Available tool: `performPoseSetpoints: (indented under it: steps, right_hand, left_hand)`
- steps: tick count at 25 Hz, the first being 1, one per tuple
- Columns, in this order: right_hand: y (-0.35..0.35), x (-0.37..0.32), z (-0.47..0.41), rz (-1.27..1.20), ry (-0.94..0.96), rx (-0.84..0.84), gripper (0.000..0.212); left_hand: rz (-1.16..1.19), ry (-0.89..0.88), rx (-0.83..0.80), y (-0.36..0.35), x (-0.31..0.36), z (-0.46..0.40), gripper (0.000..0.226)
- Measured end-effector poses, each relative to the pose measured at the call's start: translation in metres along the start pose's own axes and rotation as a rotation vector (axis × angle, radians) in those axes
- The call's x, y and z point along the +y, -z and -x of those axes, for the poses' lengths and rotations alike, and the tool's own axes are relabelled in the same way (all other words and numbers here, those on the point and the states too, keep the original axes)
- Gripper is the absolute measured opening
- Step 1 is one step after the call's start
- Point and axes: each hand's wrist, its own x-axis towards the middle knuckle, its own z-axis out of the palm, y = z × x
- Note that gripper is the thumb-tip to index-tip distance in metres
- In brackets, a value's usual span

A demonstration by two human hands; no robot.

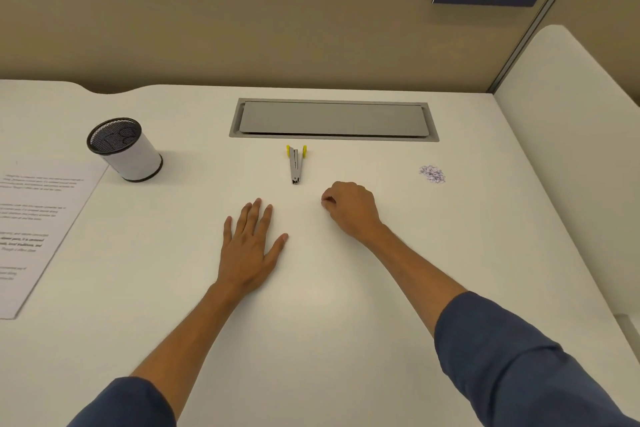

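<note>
- Staple remover: slim grey metal wedge with two round yellow plastic tabs. It lies on the smooth white desk, between the grey hatch and the hands.
- Its long axis runs straight away from the person, toothed tip toward them and yellow end toward the hatch.
- Left hand: flat on the desk, fingers straight and slightly spread, holding nothing.
- Right hand: knuckles up just right of the tip, fingers curled tight to the thumb; whether they pinch anything cannot be told.
</note>
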Motion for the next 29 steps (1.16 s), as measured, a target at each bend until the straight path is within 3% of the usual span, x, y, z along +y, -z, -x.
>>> performPoseSetpoints:
  steps: [4, 7, 12, 16, 22, 26, 29]
  right_hand:
    - [-0.003, -0.003, 0.0, 0.196, 0.077, -0.006, 0.022]
    - [-0.004, 0.005, 0.007, 0.187, 0.099, 0.002, 0.02]
    - [0.022, 0.061, 0.009, -0.168, -0.185, 0.201, 0.011]
    - [0.053, 0.116, 0.008, -0.187, -0.328, 0.309, 0.006]
    - [0.076, 0.167, 0.0, -0.138, -0.351, 0.272, 0.017]
    - [0.077, 0.181, -0.005, 0.105, -0.317, 0.058, 0.043]
    - [0.071, 0.182, -0.007, 0.059, -0.259, 0.033, 0.038]
  left_hand:
    - [-0.014, -0.001, -0.012, 0.0, 0.0, 0.0, 0.078]
    - [-0.013, -0.021, -0.011, 0.002, -0.004, -0.002, 0.079]
    - [-0.024, -0.008, 0.006, 0.008, -0.029, -0.002, 0.079]
    - [-0.032, 0.019, 0.006, 0.014, -0.048, -0.003, 0.078]
    - [-0.007, 0.026, 0.012, 0.012, -0.048, -0.002, 0.074]
    - [-0.001, 0.023, 0.025, 0.011, -0.049, -0.002, 0.073]
    - [0.003, 0.022, 0.026, 0.012, -0.048, -0.001, 0.073]
